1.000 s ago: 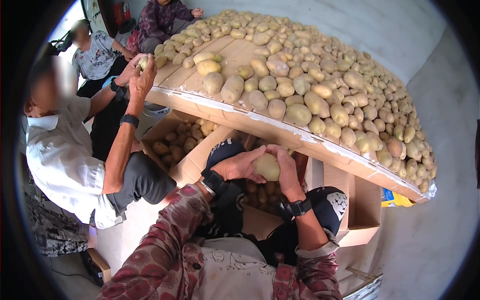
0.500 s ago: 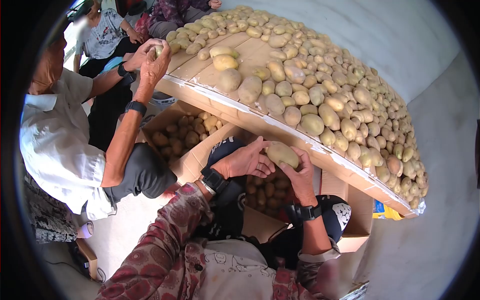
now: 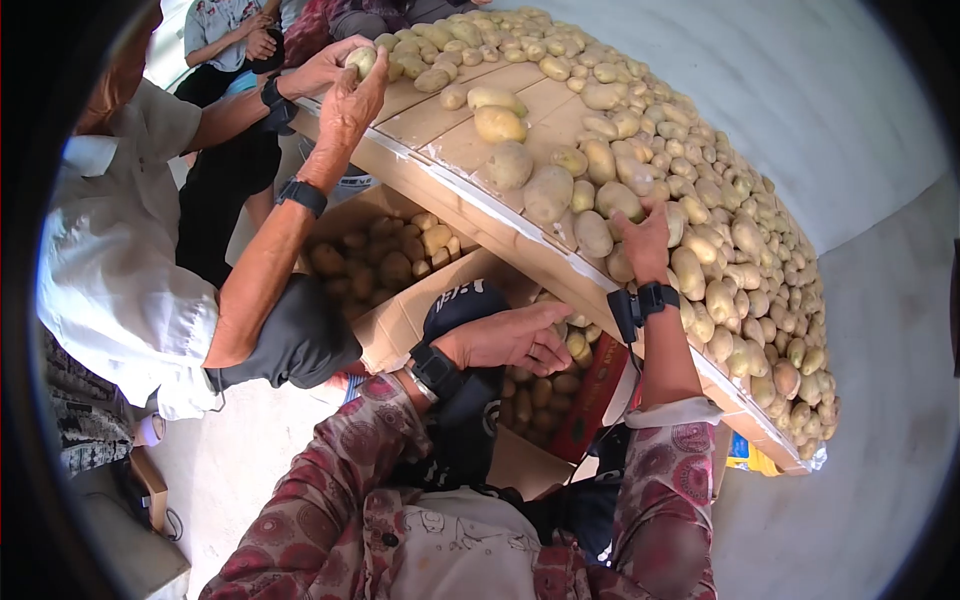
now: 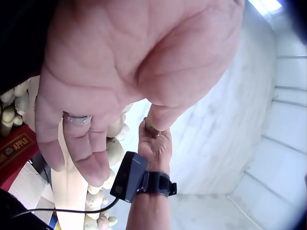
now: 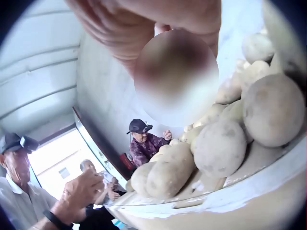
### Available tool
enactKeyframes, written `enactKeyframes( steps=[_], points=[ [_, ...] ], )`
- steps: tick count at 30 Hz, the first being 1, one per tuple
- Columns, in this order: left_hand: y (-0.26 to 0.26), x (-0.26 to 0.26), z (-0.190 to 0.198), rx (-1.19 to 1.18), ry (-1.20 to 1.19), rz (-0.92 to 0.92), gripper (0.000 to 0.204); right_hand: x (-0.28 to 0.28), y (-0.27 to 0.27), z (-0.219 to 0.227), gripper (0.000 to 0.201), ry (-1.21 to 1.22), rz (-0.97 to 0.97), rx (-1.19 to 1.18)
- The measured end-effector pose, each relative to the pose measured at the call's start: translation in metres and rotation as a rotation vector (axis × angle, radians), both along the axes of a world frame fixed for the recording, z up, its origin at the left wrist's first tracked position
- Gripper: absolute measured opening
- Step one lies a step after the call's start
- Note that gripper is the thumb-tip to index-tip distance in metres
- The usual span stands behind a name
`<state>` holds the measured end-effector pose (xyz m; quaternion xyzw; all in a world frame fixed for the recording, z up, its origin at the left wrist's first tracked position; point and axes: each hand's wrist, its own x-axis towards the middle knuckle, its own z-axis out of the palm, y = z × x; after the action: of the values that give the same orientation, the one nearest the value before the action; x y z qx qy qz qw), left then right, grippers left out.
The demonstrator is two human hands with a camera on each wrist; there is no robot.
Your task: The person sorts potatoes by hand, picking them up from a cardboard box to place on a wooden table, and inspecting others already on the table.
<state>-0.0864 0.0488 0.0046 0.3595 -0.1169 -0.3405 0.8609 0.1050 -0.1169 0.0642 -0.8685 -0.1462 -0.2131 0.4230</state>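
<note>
My right hand (image 3: 645,243) has reached over the edge of the potato-covered cardboard top. Its fingers hold a potato (image 4: 150,125), partly hidden by the hand. Beside that hand sit more potatoes, among them a large oval potato (image 3: 548,193) and a round potato (image 3: 593,234). My left hand (image 3: 508,338) holds nothing; it hangs above the lower box of potatoes (image 3: 537,405), fingers loosely bent. A ring (image 4: 77,119) shows on one of its fingers in the left wrist view.
Below the cardboard top (image 3: 430,125) stands another box with potatoes (image 3: 385,255). To the left, a person in a white shirt (image 3: 130,270) holds a potato (image 3: 361,62) over the table corner. A red carton panel (image 3: 595,395) lines the lower box. More people sit behind.
The right hand has carried its potato away from the left hand, forward and right onto the potato-covered top. The left hand stays over the lower box, now without the potato.
</note>
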Motion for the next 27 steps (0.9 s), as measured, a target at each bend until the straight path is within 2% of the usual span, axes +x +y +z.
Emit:
enactKeyframes(
  steps=[2,3,4,6,8,11,13,14,16,17,18,20,22,24,25,26,27],
  points=[
    [0.003,-0.001,0.003,-0.008,-0.011,-0.006,0.048,0.002,0.000,-0.007,0.048,-0.003,0.100,-0.173],
    [0.004,-0.001,0.006,0.003,0.003,-0.005,0.048,0.006,-0.002,0.001,0.044,0.121,0.070,-0.221],
    [0.004,-0.001,0.007,0.014,0.019,-0.005,0.048,0.019,-0.007,-0.001,0.044,0.125,0.070,-0.220],
    [0.004,0.003,0.002,-0.044,-0.003,-0.040,0.047,0.036,-0.021,-0.011,0.046,0.088,0.211,-0.237],
    [0.004,0.003,0.009,-0.012,0.039,-0.005,0.045,0.038,-0.026,-0.009,0.050,0.208,0.256,-0.178],
    [0.007,0.007,0.001,-0.088,-0.007,-0.040,0.048,0.007,-0.030,0.013,0.048,0.228,0.109,-0.197],
    [0.008,0.008,-0.001,-0.104,-0.019,-0.036,0.049,-0.017,-0.038,0.013,0.032,0.130,0.218,0.273],
    [0.009,0.008,-0.002,-0.109,-0.014,-0.040,0.049,-0.033,-0.046,0.012,0.032,0.146,0.211,0.278],
    [0.009,0.006,0.005,-0.075,0.002,-0.022,0.050,-0.061,-0.067,0.014,0.028,0.349,0.325,0.646],
    [0.009,0.005,0.008,-0.081,0.008,-0.005,0.050,-0.074,-0.081,0.007,0.029,0.442,0.466,0.725],
    [0.009,0.004,0.009,-0.090,0.015,0.017,0.050,-0.086,-0.096,-0.006,0.030,0.537,0.612,0.798],
    [0.008,0.005,0.004,-0.072,0.022,0.038,0.053,-0.113,-0.119,-0.036,0.028,0.799,0.685,0.751],
    [0.008,0.004,0.008,-0.076,0.039,0.048,0.055,-0.135,-0.131,-0.068,0.025,1.002,0.425,0.566],
    [0.008,0.005,0.008,-0.095,0.030,0.039,0.056,-0.139,-0.151,-0.120,0.021,1.187,0.238,0.523],
    [0.009,0.005,0.006,-0.119,0.022,0.035,0.057,-0.136,-0.166,-0.155,0.022,1.225,0.154,0.473],
    [0.009,0.004,0.005,-0.114,0.034,0.031,0.057,-0.129,-0.189,-0.198,0.022,1.234,0.150,0.480],
    [0.009,0.004,0.005,-0.118,0.027,0.035,0.058,-0.118,-0.215,-0.241,0.025,0.892,0.346,0.015]
  ],
)
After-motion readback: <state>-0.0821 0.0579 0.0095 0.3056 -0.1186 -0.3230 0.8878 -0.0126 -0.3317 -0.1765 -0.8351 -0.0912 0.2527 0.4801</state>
